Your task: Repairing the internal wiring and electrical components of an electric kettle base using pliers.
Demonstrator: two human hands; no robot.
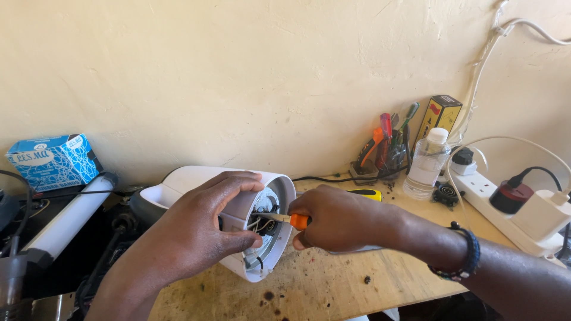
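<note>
A white electric kettle (196,178) lies on its side on the wooden workbench (333,285), its open base with wires turned to the right. My left hand (199,232) grips the rim of the base and steadies it. My right hand (336,217) is closed on an orange-handled screwdriver (297,221), whose metal shaft reaches left into the wiring inside the base. A beaded bracelet (467,252) circles my right wrist.
A clear plastic bottle (427,161), a holder of hand tools (386,145), a yellow-black box (439,116) and a white power strip with plugs (517,205) stand at the back right. A blue box (50,157) and a white tube (71,217) lie at the left.
</note>
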